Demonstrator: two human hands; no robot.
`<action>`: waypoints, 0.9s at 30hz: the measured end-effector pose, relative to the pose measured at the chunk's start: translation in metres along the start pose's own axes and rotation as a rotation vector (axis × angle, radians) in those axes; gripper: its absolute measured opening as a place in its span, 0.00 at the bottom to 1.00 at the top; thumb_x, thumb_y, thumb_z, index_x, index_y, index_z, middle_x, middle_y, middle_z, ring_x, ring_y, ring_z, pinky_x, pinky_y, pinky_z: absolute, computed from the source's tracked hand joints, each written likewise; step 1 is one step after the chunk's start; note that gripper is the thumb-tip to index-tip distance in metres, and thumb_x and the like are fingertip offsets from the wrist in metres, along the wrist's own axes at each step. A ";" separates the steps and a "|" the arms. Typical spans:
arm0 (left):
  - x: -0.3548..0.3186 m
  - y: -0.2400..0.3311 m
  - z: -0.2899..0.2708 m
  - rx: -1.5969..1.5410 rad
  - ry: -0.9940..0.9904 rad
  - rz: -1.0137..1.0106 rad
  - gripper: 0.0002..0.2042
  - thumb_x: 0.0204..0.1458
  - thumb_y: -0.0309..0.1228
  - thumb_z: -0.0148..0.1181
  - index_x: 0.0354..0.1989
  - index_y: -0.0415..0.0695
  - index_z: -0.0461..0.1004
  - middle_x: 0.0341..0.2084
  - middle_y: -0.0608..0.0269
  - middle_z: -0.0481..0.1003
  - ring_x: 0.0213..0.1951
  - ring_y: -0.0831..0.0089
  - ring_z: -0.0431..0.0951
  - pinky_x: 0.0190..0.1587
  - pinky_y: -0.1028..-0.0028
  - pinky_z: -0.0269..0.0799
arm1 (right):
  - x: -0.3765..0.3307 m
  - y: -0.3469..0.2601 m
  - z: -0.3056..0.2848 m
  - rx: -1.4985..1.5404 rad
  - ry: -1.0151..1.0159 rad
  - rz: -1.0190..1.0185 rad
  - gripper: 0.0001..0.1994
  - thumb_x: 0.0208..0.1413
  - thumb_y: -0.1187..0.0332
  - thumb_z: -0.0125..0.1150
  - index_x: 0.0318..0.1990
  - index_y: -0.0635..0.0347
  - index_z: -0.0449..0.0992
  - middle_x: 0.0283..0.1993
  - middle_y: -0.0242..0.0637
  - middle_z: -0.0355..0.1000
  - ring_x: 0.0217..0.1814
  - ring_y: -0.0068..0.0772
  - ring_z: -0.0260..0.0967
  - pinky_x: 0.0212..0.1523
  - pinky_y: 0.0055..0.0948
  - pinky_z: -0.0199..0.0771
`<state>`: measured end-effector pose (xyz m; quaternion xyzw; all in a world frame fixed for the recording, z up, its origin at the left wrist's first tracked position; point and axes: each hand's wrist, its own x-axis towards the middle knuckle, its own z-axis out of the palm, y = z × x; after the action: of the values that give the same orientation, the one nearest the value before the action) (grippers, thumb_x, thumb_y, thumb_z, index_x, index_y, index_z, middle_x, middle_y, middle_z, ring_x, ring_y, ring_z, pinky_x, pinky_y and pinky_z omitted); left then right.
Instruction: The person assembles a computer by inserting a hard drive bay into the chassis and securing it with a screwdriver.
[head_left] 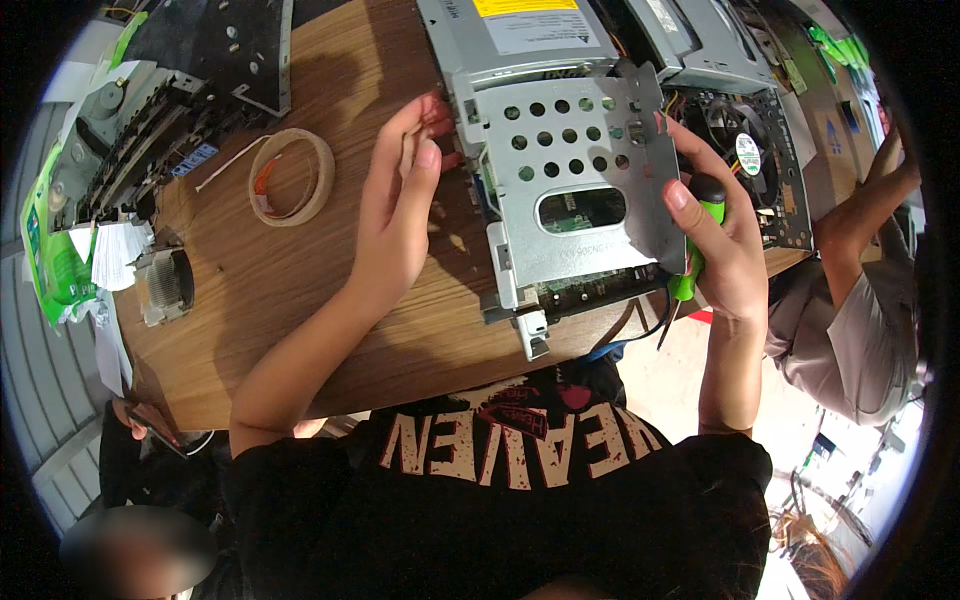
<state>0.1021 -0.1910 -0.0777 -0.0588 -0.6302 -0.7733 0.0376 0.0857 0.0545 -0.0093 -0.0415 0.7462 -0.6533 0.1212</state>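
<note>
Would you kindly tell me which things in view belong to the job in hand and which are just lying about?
Likely in the job:
perforated metal bracket, left hand beside it
green-and-black screwdriver, in the right hand

Apparently lying about:
tape roll
finned heat sink
green bag

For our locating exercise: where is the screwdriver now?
In the head view, right of centre, the screwdriver is in the right hand, beside the metal bracket.

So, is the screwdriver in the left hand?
No, the screwdriver is in the right hand, beside the metal bracket.
</note>
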 end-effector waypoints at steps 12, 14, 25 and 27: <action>0.003 -0.014 -0.007 0.117 0.000 0.111 0.18 0.57 0.29 0.48 0.56 0.40 0.58 0.51 0.60 0.60 0.51 0.75 0.62 0.50 0.76 0.62 | 0.000 0.007 0.005 0.123 0.045 0.001 0.28 0.48 0.65 0.60 0.56 0.68 0.61 0.49 0.42 0.68 0.43 0.23 0.67 0.43 0.18 0.65; 0.003 -0.015 -0.006 0.103 0.017 0.130 0.18 0.56 0.28 0.48 0.55 0.39 0.59 0.50 0.60 0.60 0.50 0.76 0.63 0.47 0.77 0.64 | 0.000 0.009 0.006 0.141 0.055 0.022 0.29 0.48 0.65 0.61 0.56 0.70 0.60 0.52 0.43 0.65 0.50 0.28 0.63 0.52 0.25 0.59; 0.003 -0.021 -0.007 0.108 0.070 0.214 0.18 0.52 0.20 0.48 0.52 0.41 0.62 0.46 0.58 0.63 0.47 0.71 0.67 0.45 0.74 0.68 | 0.001 0.015 -0.005 0.136 -0.030 0.083 0.29 0.49 0.66 0.58 0.58 0.70 0.58 0.56 0.46 0.61 0.57 0.36 0.60 0.59 0.32 0.55; 0.003 -0.023 -0.007 0.149 0.084 0.240 0.19 0.50 0.18 0.48 0.52 0.42 0.62 0.46 0.58 0.63 0.46 0.71 0.67 0.45 0.74 0.68 | 0.003 0.016 -0.006 0.204 -0.041 0.129 0.29 0.49 0.65 0.59 0.58 0.69 0.58 0.56 0.46 0.61 0.56 0.36 0.60 0.58 0.32 0.56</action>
<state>0.0956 -0.1933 -0.1008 -0.0983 -0.6721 -0.7162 0.1605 0.0835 0.0618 -0.0251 0.0058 0.6744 -0.7157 0.1815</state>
